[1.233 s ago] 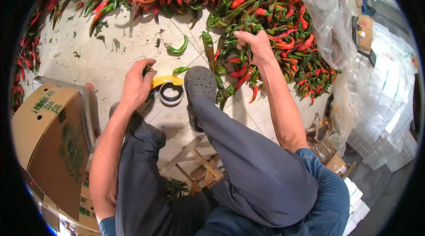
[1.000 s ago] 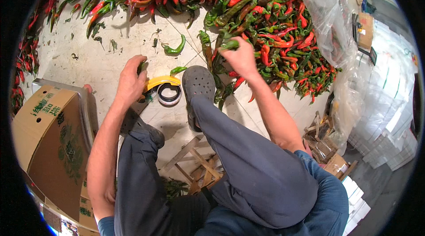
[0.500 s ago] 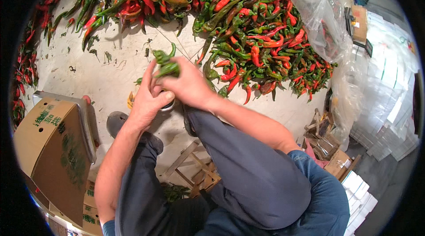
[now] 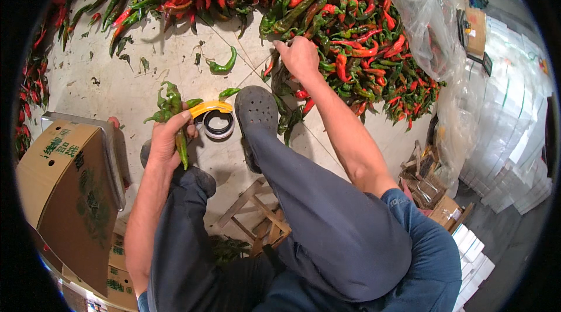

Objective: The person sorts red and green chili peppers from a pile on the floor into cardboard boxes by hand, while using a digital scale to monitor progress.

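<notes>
My left hand point(image 4: 166, 136) is closed around a small bunch of green peppers point(image 4: 171, 100); one pepper hangs below the fingers. Right beside that hand are a yellow curved piece point(image 4: 209, 106) and a dark ring with a pale rim point(image 4: 219, 127); whether the hand also touches them I cannot tell. My right hand point(image 4: 300, 58) reaches to the near left edge of a big heap of red and green peppers point(image 4: 356, 49). Its thumb points left, while the other fingers are bent down out of sight. Loose green peppers point(image 4: 223, 64) lie on the floor between my hands.
A cardboard box point(image 4: 70, 154) stands at the left against a metal-edged platform point(image 4: 114, 160). My dark clog point(image 4: 257, 112) is just right of the ring. Clear plastic sheeting point(image 4: 421, 19) borders the heap, with white wrapped stacks point(image 4: 502, 107) beyond. A small wooden stool point(image 4: 257, 212) sits below.
My right hand has left the bunch and moved up and right to the heap. My left hand, still holding peppers, has shifted left and down, uncovering the yellow piece and ring.
</notes>
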Demonstrator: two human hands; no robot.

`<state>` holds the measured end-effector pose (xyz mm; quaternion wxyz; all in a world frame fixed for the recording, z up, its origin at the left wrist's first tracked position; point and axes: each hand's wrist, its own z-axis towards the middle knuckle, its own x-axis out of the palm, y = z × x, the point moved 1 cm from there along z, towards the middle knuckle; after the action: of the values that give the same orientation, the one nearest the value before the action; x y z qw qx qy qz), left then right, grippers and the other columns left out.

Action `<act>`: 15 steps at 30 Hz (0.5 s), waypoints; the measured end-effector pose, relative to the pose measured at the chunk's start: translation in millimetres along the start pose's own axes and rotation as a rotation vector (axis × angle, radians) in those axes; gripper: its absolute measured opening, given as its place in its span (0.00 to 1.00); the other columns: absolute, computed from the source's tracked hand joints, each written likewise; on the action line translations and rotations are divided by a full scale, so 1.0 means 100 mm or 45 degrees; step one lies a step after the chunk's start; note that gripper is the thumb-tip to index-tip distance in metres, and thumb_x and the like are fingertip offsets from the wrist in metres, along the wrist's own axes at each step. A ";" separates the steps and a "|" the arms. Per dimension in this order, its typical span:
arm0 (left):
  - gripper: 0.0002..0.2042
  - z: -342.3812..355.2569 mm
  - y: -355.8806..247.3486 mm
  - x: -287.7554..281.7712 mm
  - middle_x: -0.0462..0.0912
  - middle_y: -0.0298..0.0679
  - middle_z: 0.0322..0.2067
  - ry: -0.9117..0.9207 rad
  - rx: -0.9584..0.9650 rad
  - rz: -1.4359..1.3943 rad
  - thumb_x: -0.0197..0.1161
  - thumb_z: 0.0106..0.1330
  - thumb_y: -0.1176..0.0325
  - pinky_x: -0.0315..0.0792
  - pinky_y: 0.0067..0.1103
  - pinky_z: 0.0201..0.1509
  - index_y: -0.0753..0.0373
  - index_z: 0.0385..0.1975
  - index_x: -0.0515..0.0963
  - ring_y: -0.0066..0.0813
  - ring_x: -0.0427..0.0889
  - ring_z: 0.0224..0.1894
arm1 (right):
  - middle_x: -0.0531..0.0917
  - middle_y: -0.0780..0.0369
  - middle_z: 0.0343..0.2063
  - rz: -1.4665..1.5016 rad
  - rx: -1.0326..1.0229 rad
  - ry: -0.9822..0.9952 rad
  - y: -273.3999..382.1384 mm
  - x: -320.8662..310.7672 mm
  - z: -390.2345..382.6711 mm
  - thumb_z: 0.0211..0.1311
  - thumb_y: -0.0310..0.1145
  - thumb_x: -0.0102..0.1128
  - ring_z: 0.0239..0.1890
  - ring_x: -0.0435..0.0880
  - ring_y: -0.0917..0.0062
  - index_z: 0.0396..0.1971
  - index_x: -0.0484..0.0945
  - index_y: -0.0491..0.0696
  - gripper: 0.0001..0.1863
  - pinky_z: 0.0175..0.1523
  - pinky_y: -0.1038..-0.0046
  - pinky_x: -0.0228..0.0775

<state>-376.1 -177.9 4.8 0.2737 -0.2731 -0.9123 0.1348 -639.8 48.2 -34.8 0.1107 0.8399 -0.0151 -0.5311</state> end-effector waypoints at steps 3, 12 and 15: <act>0.14 -0.04 0.06 0.07 0.81 0.38 0.34 -0.013 -0.043 0.031 0.67 0.64 0.71 0.78 0.25 0.38 0.63 0.48 0.75 0.28 0.81 0.33 | 0.86 0.45 0.30 -0.040 0.030 0.049 -0.07 0.14 0.06 0.55 0.48 0.69 0.37 0.86 0.50 0.26 0.82 0.37 0.24 0.42 0.53 0.77; 0.14 -0.18 0.20 0.02 0.84 0.41 0.40 0.007 -0.086 0.076 0.67 0.65 0.71 0.80 0.26 0.38 0.62 0.48 0.76 0.30 0.83 0.38 | 0.78 0.63 0.21 1.286 0.000 0.365 -0.52 -0.50 -0.16 0.54 0.31 0.62 0.23 0.76 0.81 0.27 0.79 0.43 0.07 0.29 0.76 0.69; 0.14 -0.13 0.24 -0.01 0.83 0.40 0.39 0.019 -0.056 0.079 0.67 0.65 0.70 0.80 0.26 0.38 0.62 0.48 0.76 0.29 0.83 0.38 | 0.82 0.62 0.22 0.937 0.072 0.239 -0.78 -0.53 -0.40 0.56 0.32 0.61 0.26 0.81 0.79 0.28 0.79 0.43 0.08 0.34 0.74 0.74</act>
<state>-357.5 -157.9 5.7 0.2700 -0.3081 -0.9041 0.1213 -634.7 138.2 12.8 0.2715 0.8260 -0.3201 -0.3761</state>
